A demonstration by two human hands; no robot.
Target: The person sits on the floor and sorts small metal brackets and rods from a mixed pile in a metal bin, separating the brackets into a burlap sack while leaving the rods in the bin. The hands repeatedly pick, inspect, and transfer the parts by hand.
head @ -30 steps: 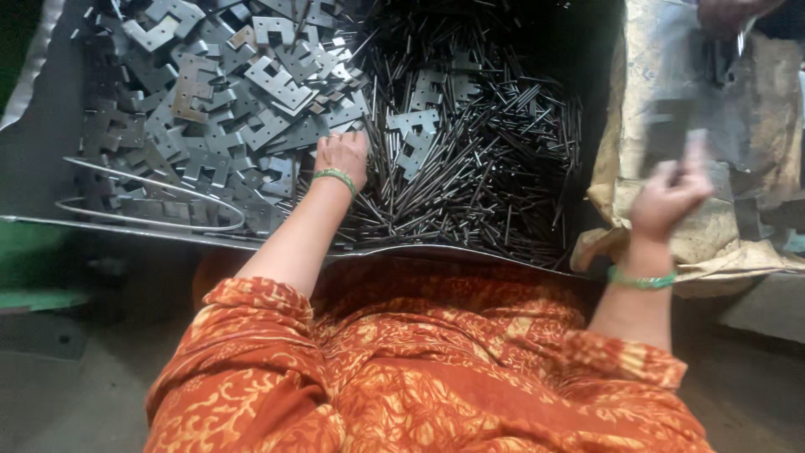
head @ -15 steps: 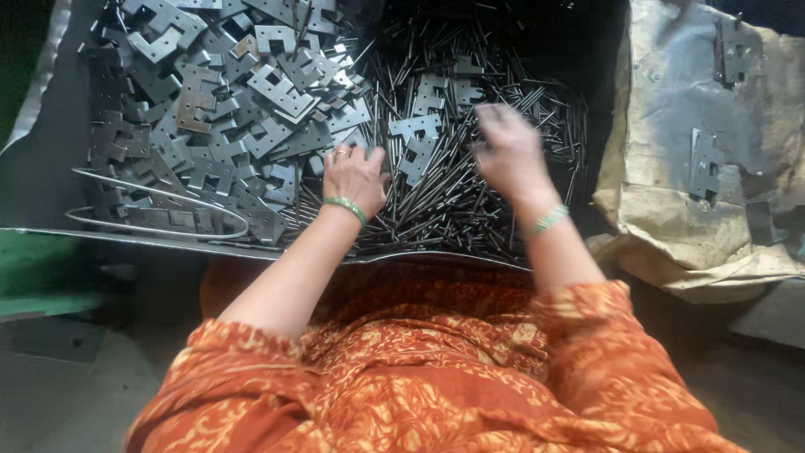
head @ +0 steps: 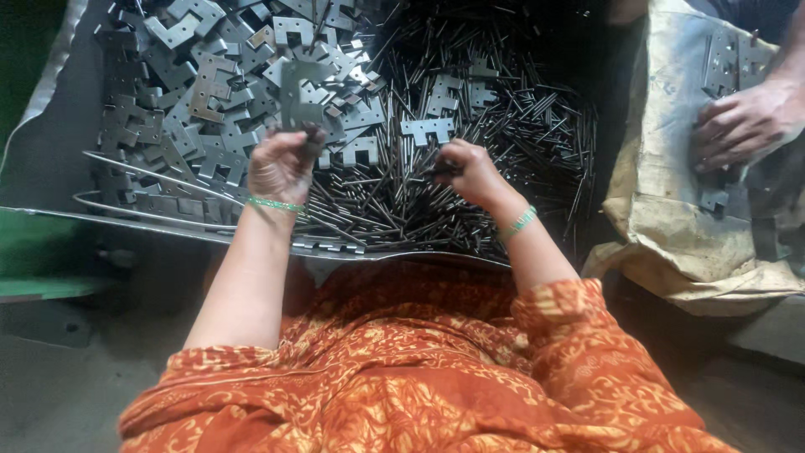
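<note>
Head view is showing the left hand (head: 281,164) pinching a flat grey notched steel plate (head: 303,99) by its lower edge, judged stiff, light and sharp-edged, while the right hand (head: 471,172) is closing its fingers on a thin dark metal pin (head: 443,170), likely slippery.

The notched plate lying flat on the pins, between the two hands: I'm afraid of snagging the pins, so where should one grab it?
Probably pinch the notched plate by its straight upper edge, coming down from above on the far side. It lies flat on the loose pins, and its cut-out legs point toward the right hand, where pins could catch.
</note>
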